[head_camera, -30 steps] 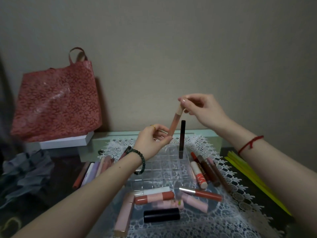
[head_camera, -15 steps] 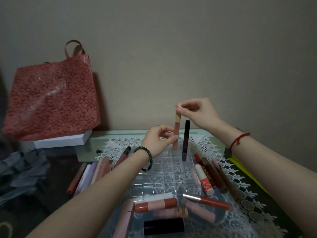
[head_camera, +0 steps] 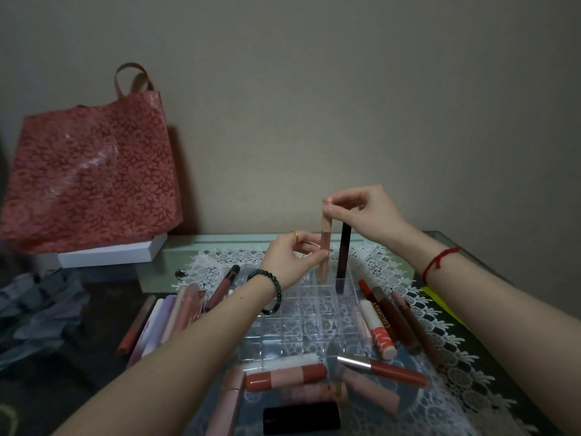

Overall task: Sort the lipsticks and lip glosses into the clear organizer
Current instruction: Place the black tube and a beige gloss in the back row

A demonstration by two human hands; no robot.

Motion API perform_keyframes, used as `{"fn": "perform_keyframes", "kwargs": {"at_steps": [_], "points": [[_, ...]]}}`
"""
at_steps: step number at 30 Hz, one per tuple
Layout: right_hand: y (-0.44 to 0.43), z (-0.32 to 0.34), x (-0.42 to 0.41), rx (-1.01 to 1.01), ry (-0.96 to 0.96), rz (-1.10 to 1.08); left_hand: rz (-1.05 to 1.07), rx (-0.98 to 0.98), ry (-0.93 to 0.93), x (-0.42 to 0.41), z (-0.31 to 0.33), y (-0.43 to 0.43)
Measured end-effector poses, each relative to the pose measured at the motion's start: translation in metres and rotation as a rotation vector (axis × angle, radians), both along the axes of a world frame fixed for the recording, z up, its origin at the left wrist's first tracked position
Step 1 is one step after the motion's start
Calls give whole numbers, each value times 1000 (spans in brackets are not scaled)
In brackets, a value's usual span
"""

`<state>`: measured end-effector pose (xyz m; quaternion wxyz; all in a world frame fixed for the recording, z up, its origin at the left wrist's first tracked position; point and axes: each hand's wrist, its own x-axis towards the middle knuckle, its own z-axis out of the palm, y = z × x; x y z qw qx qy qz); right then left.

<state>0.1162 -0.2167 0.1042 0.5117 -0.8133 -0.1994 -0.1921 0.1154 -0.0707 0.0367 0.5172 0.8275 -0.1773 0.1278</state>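
A clear gridded organizer (head_camera: 314, 319) sits on a white lace mat. A dark lip gloss tube (head_camera: 343, 262) stands upright in its back row. Just left of it a peach lip gloss (head_camera: 324, 250) stands upright with its lower end in a back-row cell. My right hand (head_camera: 364, 212) pinches its cap from above. My left hand (head_camera: 292, 256) steadies its middle with the fingertips. Loose lipsticks and glosses lie left (head_camera: 176, 313), right (head_camera: 383, 319) and in front (head_camera: 286, 376) of the organizer.
A red floral tote bag (head_camera: 91, 180) leans on the wall at the left, on a white box (head_camera: 110, 253). A black lipstick tube (head_camera: 301, 418) lies at the near edge. Yellow sheets (head_camera: 440, 300) lie right of the lace mat (head_camera: 465, 376). Crumpled grey fabric (head_camera: 34, 313) sits at far left.
The peach lip gloss has gone from tilted in the air to upright and lower, its end now in a back-row cell next to the dark tube. Both hands moved down with it.
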Motion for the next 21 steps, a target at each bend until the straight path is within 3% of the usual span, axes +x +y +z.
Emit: {"fn": "perform_keyframes", "kwargs": {"at_steps": [7,21], "points": [[-1,-7,0,-90,47,-3,0,47,21,-1,-7,1],[-1,-8,-1,-86,56,16,-1,96,32,-4,-7,3]]}}
